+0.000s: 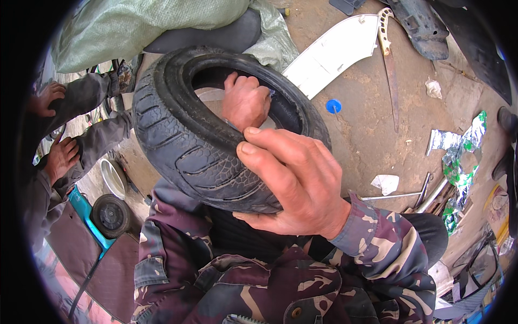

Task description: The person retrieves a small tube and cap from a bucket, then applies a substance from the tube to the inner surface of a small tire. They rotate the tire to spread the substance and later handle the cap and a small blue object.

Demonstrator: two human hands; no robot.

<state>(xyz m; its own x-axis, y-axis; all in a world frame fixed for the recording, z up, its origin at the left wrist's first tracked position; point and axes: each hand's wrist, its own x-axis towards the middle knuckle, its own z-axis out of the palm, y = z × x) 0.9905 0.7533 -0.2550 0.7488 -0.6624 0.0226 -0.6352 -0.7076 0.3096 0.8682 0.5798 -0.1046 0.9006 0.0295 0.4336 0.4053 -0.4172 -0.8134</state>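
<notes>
A worn black rubber tyre (199, 156) with cracked tread is tilted in front of my chest. My right hand (302, 178) grips its near edge, fingers over the sidewall and thumb underneath. Through the tyre's central opening shows my left hand (246, 101), closed with the fingers curled. Its forearm passes behind the tyre, and whatever those fingers hold is hidden. A small bluish bit shows beside the knuckles, too little to name.
Beyond the tyre lie a green woven sack (135, 27), a white plastic panel (334, 51), a pale-handled long blade (391, 81) and a blue disc (334, 106). Crumpled foil (461, 162) lies right. Another person's hands (62, 156) rest at left, near a small wheel (111, 215).
</notes>
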